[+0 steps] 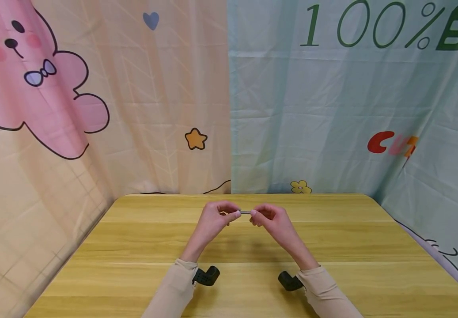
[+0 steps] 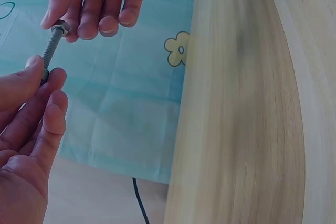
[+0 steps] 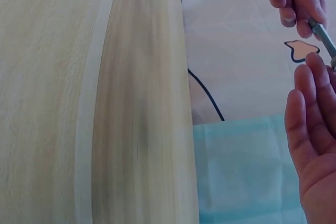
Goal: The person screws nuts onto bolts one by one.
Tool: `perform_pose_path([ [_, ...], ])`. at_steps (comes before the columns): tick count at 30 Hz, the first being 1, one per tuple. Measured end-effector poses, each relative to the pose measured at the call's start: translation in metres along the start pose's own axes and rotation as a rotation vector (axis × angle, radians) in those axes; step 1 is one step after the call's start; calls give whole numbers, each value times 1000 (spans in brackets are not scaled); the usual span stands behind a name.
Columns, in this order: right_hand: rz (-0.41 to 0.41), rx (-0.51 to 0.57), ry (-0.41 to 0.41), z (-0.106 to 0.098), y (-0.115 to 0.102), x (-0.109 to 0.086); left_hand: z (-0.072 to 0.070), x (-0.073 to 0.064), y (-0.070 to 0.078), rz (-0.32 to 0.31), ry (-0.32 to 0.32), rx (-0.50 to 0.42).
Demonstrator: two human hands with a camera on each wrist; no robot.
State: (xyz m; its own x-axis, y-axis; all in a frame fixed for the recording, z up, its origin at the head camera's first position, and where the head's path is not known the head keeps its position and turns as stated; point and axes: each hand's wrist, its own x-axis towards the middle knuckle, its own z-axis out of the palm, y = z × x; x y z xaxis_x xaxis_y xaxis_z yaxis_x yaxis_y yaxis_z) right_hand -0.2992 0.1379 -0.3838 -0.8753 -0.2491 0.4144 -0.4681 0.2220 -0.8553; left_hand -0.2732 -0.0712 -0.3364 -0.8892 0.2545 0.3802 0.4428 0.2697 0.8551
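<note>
A thin grey metal bolt (image 1: 245, 212) is held level between the two hands, above the table. My left hand (image 1: 212, 220) pinches one end of it between thumb and fingertips. At the other end, my right hand (image 1: 277, 222) pinches with thumb and index finger. In the left wrist view the thread of the bolt (image 2: 51, 50) shows along the shank, with a hex nut or head (image 2: 61, 27) at the right fingertips. A darker, wider end (image 2: 44, 75) sits partly hidden by the left thumb. The right wrist view shows the bolt (image 3: 324, 38) cut off by the frame edge.
Below the hands lies a wooden table (image 1: 244, 282). Printed curtains (image 1: 165, 97) hang behind it and at both sides. A black camera mount is strapped at each wrist, the left mount (image 1: 206, 276) and the right mount (image 1: 289, 281).
</note>
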Motion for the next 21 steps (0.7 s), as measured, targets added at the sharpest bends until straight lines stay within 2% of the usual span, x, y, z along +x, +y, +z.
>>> perform_pose_path([
  [7,78,-17,30,1,-2,1,7,12,-35,-9,2,2],
  [12,114,27,29,1,-2,3,7,14,-43,-2,14,9],
  [21,-25,6,-27,0,0,1,4,14,-42,5,21,24],
])
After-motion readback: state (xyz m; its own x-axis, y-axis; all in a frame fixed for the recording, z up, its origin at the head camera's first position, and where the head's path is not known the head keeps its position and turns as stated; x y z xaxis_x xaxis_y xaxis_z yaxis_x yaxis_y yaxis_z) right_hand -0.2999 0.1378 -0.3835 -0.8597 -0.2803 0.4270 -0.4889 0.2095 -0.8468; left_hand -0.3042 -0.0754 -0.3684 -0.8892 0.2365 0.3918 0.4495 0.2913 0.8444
